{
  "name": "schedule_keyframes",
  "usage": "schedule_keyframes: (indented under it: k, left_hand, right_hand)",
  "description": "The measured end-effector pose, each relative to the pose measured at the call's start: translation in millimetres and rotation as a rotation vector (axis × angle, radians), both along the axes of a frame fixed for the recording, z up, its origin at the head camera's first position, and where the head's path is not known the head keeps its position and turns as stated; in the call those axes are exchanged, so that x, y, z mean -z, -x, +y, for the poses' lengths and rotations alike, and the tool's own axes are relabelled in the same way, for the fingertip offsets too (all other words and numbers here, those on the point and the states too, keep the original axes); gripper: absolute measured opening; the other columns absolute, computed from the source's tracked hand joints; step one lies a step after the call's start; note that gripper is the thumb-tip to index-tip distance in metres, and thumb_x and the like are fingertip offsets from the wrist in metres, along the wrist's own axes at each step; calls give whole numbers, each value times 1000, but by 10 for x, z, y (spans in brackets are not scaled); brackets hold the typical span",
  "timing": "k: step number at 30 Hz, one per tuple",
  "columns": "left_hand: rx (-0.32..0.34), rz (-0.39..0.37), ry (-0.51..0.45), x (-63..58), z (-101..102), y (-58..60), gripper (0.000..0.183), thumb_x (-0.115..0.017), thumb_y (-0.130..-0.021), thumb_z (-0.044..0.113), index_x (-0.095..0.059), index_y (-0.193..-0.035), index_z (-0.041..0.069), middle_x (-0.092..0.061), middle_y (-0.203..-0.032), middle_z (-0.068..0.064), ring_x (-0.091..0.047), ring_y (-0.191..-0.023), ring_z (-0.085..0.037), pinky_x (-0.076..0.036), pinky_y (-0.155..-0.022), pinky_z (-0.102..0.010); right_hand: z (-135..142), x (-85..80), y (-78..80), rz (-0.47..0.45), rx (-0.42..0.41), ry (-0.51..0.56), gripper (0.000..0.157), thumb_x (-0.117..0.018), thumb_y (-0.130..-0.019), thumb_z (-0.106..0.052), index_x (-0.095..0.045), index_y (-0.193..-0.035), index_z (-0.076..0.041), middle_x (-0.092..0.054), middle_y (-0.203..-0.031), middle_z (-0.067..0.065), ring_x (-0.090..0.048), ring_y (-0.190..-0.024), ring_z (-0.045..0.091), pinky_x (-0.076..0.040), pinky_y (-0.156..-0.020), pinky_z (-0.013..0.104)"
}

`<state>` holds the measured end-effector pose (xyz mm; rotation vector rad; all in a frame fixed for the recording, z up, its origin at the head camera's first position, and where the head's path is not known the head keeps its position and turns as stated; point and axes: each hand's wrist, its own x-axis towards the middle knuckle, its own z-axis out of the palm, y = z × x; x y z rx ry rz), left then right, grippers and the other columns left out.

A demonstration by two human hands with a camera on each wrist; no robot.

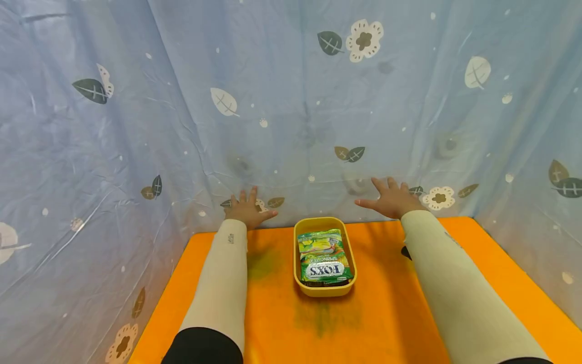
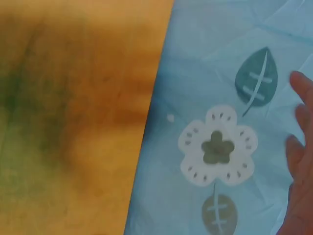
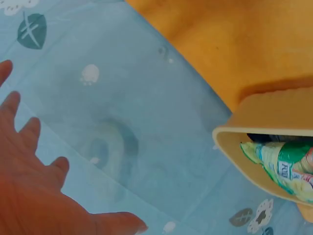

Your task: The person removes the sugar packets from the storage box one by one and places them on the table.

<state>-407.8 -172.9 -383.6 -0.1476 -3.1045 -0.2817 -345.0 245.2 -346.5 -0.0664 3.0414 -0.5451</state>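
Note:
A yellow rectangular tub [image 1: 325, 291] stands on the orange table, near its far edge. Inside it lies a green and yellow FOX'S Spring Tea packet [image 1: 324, 255], with something dark under its near end. My left hand [image 1: 246, 211] reaches out to the left of the tub, fingers spread, holding nothing. To the right of the tub my right hand [image 1: 394, 201] is stretched out with its fingers apart and nothing in it. Both hands are over the far table edge, in front of the curtain. In the right wrist view the tub's rim [image 3: 222, 131] shows beside the right hand [image 3: 34, 186].
A blue curtain [image 1: 291, 101] printed with leaves and flowers hangs behind the table and along both sides. The orange table [image 1: 282, 323] has green smudges on its surface. A small black object [image 1: 406, 253] shows partly beside the right sleeve.

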Motion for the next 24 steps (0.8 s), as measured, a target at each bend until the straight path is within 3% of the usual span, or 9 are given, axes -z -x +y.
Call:
schedule_keyframes:
  k: [5, 8, 12, 14, 20, 24]
  left_hand:
    - [66, -120, -118, 79, 222, 43, 124, -47, -64, 90, -1, -155, 20, -27, -153, -13, -42, -127, -39, -38, -95, -58]
    - [116, -171, -110, 144, 343, 75, 119, -48, -68, 87, -14, -155, 14, -36, -149, -11, -44, -126, -33, -39, -98, -52]
    - [178, -163, -120, 206, 460, 48, 100, -55, -78, 74, -32, -149, 8, -45, -142, -13, -45, -125, -32, -38, -99, -51]
    - [201, -160, -148, 248, 484, 11, 95, -56, -81, 70, -33, -149, 9, -44, -143, -13, -44, -127, -33, -36, -101, -52]
    - [166, -173, -286, 453, 418, -114, 88, -59, -84, 63, -33, -150, 12, -40, -147, -9, -38, -132, -31, -31, -105, -51]
    - [169, -232, -454, 555, 445, -187, 84, -65, -85, 53, -31, -151, 13, -47, -140, -15, -55, -116, -28, -37, -100, -51]
  right_hand:
    - [33, 4, -54, -80, -20, 122, 110, -42, -74, -85, -2, -155, -23, -7, -154, 26, -12, -133, 56, -16, -93, 76]
    - [42, 40, -71, -161, -51, 260, 111, -43, -73, -85, 0, -155, -24, -8, -156, 20, -18, -135, 49, -22, -96, 72]
    - [46, 93, -77, -255, -75, 450, 108, -47, -75, -81, -2, -155, -25, -4, -158, 15, -27, -133, 47, -29, -96, 68]
    - [32, 114, -76, -289, -78, 526, 105, -50, -77, -78, -3, -155, -25, -10, -157, 17, -36, -128, 46, -34, -96, 64]
    - [-106, 143, -35, -335, -100, 657, 102, -56, -78, -74, -8, -155, -28, -37, -143, 21, -57, -109, 35, -45, -91, 53]
    - [-148, 178, -27, -365, -87, 731, 98, -60, -78, -70, -12, -154, -31, -47, -136, 18, -61, -103, 33, -46, -89, 52]
